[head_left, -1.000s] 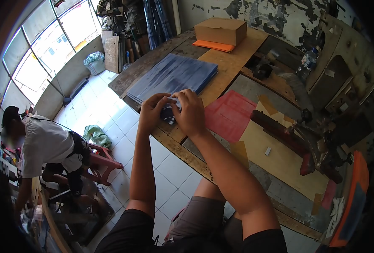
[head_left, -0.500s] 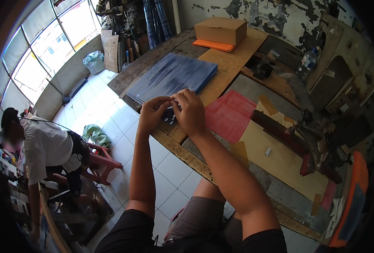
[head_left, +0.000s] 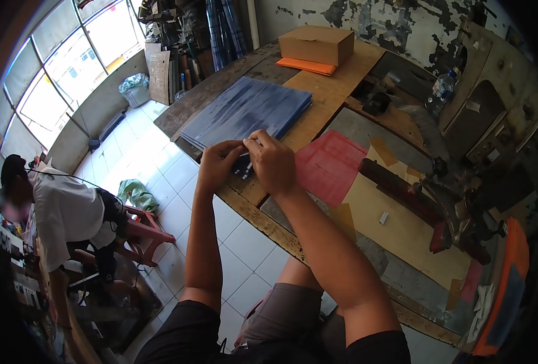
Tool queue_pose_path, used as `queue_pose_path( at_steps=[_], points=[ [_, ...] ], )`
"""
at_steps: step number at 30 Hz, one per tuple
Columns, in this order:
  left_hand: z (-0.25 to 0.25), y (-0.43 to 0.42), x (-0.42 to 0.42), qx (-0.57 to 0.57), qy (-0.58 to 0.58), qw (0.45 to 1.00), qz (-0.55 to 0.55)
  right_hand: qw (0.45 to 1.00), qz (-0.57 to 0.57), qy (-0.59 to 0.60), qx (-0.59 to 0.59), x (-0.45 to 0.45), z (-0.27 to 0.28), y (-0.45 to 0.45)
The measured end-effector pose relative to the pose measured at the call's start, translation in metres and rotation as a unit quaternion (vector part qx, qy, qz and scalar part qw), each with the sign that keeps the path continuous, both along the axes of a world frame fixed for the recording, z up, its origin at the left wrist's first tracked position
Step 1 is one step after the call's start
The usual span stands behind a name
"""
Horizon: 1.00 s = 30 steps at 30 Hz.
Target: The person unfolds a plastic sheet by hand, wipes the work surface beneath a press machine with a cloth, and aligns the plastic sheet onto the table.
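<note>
Worn table [head_left: 181, 115], left hand [head_left: 216, 165] and right hand [head_left: 271, 164] meeting beside dark item [head_left: 242, 166], both pinched, any contents hidden

I was in a workshop — a scuffed wooden surface [head_left: 324, 91], a heavy, grimy machine [head_left: 460, 221] to my right, clutter [head_left: 167, 33] piled near the windows [head_left: 62, 57], flaking paint on the wall [head_left: 366, 24] — and another person [head_left: 68, 209] bent forward nearby.

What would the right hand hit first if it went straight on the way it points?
The right hand would likely meet the left hand first; beyond it lies a flat, blue, dark-streaked rectangular stack, though depth is unclear.
</note>
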<state>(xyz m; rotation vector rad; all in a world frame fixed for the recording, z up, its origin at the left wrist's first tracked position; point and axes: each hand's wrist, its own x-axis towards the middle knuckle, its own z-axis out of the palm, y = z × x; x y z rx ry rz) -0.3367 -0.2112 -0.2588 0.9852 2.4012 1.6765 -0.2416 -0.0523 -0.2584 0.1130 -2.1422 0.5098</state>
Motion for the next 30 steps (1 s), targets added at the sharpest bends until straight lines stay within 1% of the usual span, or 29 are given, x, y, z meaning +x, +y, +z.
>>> queue_pose_path(
  at_steps=[3, 6, 9, 12, 15, 18, 21, 30],
  points=[
    [0.0013, -0.0004, 0.0001, -0.005, -0.033, 0.999, 0.006, 1.000, -0.008, 0.003, 0.012, -0.0018, -0.0012, -0.0003],
    [-0.0003, -0.0004, -0.0010, -0.009, -0.002, 1.000, 0.001, 1.000, -0.009, 0.005, 0.012, -0.0011, -0.0011, 0.0002],
    [-0.0019, 0.0002, -0.0011, 0.013, 0.000, 1.000, -0.009, 0.999, -0.006, 0.007, -0.036, -0.0012, 0.0008, -0.0017],
    [-0.0034, -0.0004, -0.0031, 0.013, -0.020, 1.000, -0.011, 0.999, -0.003, -0.011, -0.030, -0.0009, 0.0002, -0.0012],
    [-0.0022, -0.0001, -0.0027, 0.012, -0.016, 1.000, -0.008, 1.000, 0.000, -0.002, -0.025, -0.0019, -0.0013, -0.0006],
    [0.0041, 0.0009, 0.0034, 0.008, -0.002, 1.000, -0.004, 0.998, -0.007, 0.041, -0.049, -0.0045, -0.0027, -0.0019],
    [0.0035, 0.0000, 0.0024, -0.008, -0.009, 1.000, 0.004, 0.999, 0.000, 0.020, -0.040, -0.0042, -0.0031, -0.0001],
    [0.0019, -0.0006, 0.0008, 0.002, -0.014, 1.000, -0.006, 1.000, 0.002, 0.000, -0.019, -0.0026, -0.0028, 0.0007]
  ],
)
